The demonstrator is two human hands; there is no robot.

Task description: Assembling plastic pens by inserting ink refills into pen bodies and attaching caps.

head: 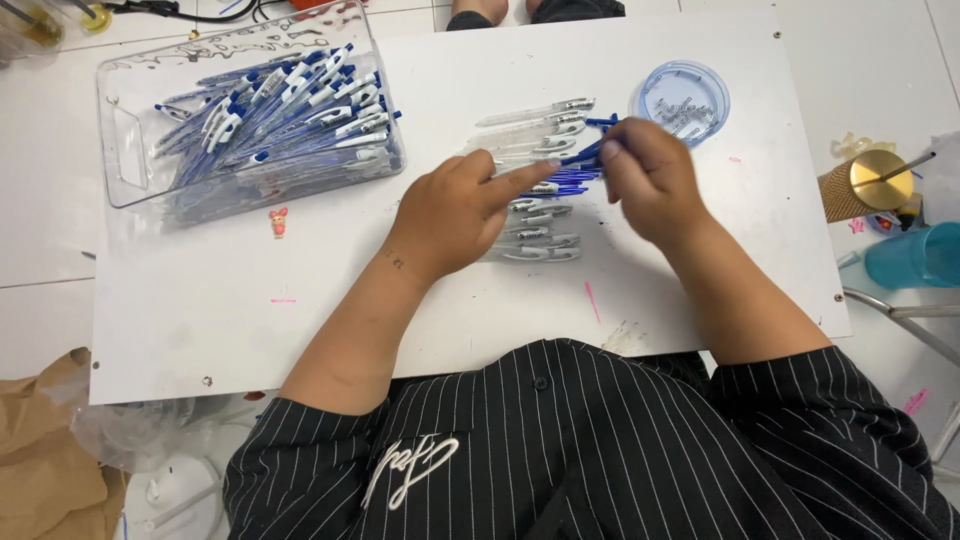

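A: Hands, head view. State of each?

B: Left hand (455,212) lies palm-down over a row of clear pen barrels (535,240) on the white board (250,320), index finger stretched toward the right hand. Whether it grips a barrel underneath cannot be told. Right hand (650,180) is pinched on a blue pen part (590,155), fingertips closed around its end.

A: Location of the blue part?

B: Between the two hands, above the middle of the barrel row, its free end pointing toward the left index finger. More blue parts (560,188) lie just beside it on the board.

A: Surrounding items, same view?

B: Round blue lid (648,85) holding small metal springs (688,108) sits just beyond the right hand. Clear plastic tray (125,150), far left on the board, is filled with assembled blue-and-white pens (290,110). A small pink figure (279,221) lies just below the tray. Off the board to the right: a gold cylinder (868,185) and a teal cup (915,255). Brown paper bag (45,460) rests at lower left.
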